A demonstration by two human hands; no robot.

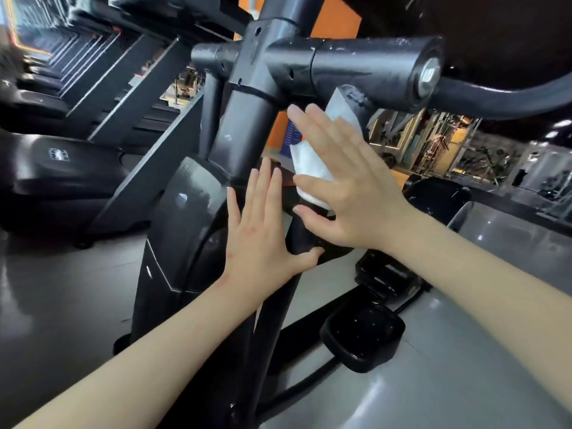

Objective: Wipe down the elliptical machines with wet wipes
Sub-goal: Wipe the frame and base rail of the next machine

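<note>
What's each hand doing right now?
Left hand: open, flat against the elliptical frame.
Right hand: open, straight fingers pressing the wet wipe against the machine.

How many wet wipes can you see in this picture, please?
1: a white wet wipe under the right hand, pressed against the machine's black bar. Others may be hidden.

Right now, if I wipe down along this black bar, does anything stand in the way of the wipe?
Yes. The right hand presses the wipe flat on the bar. Just below it, the left hand rests on the machine with its thumb against the same bar. Nothing else visible blocks the path.
</note>
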